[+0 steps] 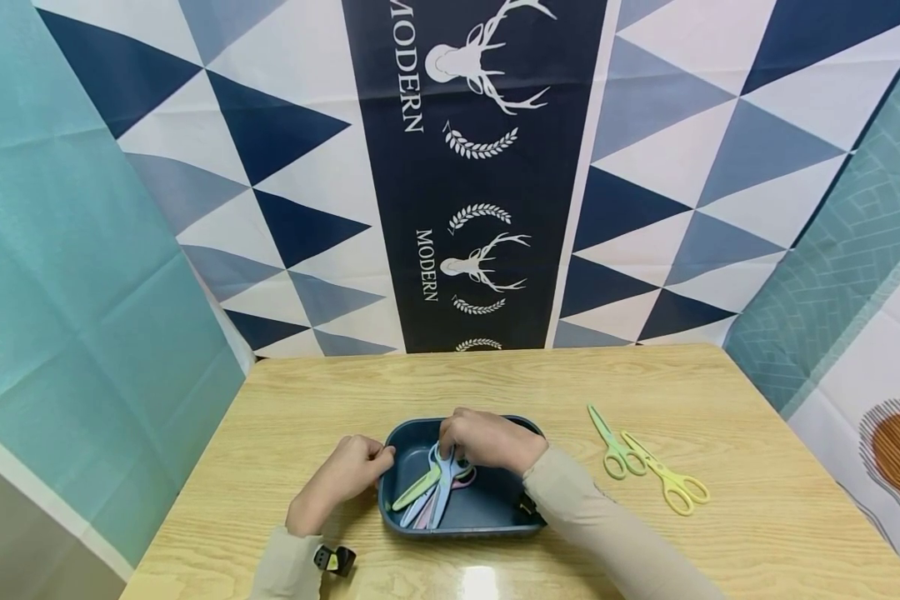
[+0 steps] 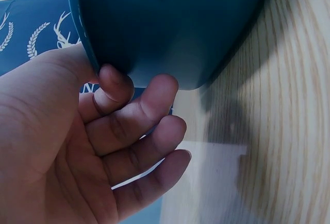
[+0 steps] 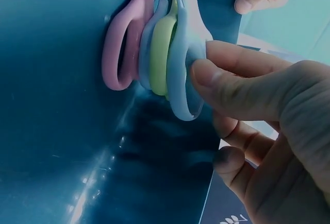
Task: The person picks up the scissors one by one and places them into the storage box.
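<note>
A dark blue rectangular bin (image 1: 495,504) sits on the table with several pairs of plastic scissors in its left half. My left hand (image 1: 348,471) pinches the bin's left rim, its other fingers loosely bent outside the wall in the left wrist view. Inside the bin, my right hand (image 1: 487,437) pinches the handle loop of light blue scissors (image 3: 178,80) between thumb and index finger. Against these lie green scissors (image 1: 417,489), a second blue pair (image 3: 146,44) and pink scissors (image 3: 117,54), blades toward the bin's near left corner.
To the right of the bin, green scissors (image 1: 610,442) and yellow scissors (image 1: 667,475) lie close together on the wooden table (image 1: 307,392). A patterned cloth (image 1: 480,183) hangs behind the table's far edge. A teal cloth (image 1: 97,275) hangs at the left.
</note>
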`<state>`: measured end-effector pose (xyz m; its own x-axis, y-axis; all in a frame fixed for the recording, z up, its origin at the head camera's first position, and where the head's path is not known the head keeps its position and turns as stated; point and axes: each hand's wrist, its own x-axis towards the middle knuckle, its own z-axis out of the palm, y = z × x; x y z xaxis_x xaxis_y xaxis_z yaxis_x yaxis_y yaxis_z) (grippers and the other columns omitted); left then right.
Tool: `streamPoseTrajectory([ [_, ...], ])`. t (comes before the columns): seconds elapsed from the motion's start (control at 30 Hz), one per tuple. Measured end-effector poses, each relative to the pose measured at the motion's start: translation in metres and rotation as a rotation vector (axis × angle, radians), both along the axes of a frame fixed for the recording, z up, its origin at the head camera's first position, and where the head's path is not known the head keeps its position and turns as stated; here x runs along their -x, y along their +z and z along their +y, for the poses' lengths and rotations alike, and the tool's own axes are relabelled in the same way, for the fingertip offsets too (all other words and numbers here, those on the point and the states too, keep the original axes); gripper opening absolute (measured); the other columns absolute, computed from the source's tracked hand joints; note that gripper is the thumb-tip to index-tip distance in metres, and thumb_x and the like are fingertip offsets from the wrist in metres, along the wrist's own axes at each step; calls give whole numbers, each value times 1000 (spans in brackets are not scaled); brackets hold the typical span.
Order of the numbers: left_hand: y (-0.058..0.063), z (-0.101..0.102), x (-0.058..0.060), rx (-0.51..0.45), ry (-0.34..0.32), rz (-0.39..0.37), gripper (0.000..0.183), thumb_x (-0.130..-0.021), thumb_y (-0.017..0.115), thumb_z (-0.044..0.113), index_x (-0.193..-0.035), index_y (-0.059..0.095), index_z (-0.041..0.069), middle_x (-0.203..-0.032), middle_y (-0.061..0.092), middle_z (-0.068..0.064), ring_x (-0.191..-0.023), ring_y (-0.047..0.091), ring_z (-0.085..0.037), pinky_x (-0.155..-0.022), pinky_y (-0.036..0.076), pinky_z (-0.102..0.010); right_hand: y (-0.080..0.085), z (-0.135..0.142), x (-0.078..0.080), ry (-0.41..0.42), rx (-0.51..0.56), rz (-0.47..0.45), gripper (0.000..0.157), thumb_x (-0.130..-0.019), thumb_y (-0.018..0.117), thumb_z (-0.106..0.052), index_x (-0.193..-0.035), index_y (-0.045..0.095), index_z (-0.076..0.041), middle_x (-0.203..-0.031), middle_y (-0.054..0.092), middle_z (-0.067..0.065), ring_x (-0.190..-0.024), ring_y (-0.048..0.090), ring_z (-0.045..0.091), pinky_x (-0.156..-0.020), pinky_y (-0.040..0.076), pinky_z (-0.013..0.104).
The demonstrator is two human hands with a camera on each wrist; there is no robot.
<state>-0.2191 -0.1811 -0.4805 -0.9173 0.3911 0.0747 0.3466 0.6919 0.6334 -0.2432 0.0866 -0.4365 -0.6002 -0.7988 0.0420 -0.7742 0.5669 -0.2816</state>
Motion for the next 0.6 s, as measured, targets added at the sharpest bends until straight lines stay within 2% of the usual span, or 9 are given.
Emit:
streamPoseTrajectory([
  [0.27, 1, 0, -1, -4, 0, -14, 49, -103, 56, 20, -55, 45, 18, -49, 49, 12, -44, 41, -3, -48, 34, -19, -1, 0, 0, -23, -14, -21, 26, -87, 75, 6, -99, 82, -16, -106, 74, -6, -99, 62, 12, -81, 55, 23],
  [0.6, -1, 0, 0, -22, -1, -3, 49, -103, 57, 20, -55, 45, 19, -51, 50, 12, -44, 42, -3, -47, 33, -18, -3, 5, -2, -77, -22, -47, 24, -88, 70, 2, -94, 82, -17, -101, 71, -8, -95, 57, 10, -81, 52, 26],
])
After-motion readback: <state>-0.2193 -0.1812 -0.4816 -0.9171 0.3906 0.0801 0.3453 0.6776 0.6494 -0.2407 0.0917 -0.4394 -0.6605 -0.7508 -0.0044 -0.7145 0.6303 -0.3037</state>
